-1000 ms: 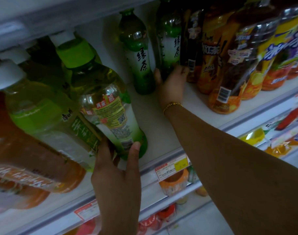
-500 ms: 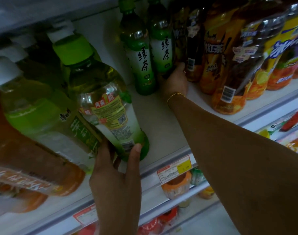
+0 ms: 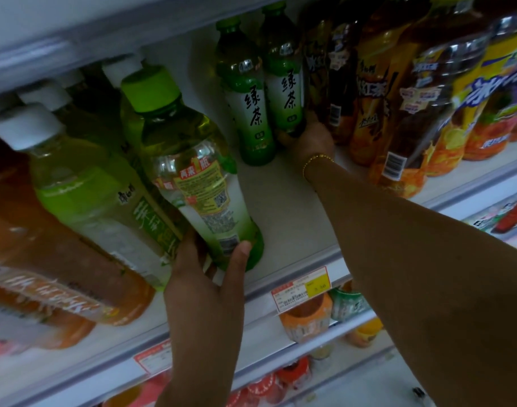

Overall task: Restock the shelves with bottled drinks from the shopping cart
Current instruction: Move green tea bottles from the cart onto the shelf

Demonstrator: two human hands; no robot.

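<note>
Hands [image 3: 204,292] gripping near bottle [image 3: 192,171], far bottle [image 3: 283,92] low

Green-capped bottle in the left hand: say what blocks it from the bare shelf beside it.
Nothing visible stands on the bare shelf right of the green-capped bottle; the right hand holds a small tea bottle farther back.

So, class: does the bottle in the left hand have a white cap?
No, the bottle held by the left hand has a lime-green cap.

Left hand [image 3: 204,292] raised, thumb and fingers [image 3: 190,247] curled in grip — right arm outstretched, right hand [image 3: 308,139] gripping
</note>
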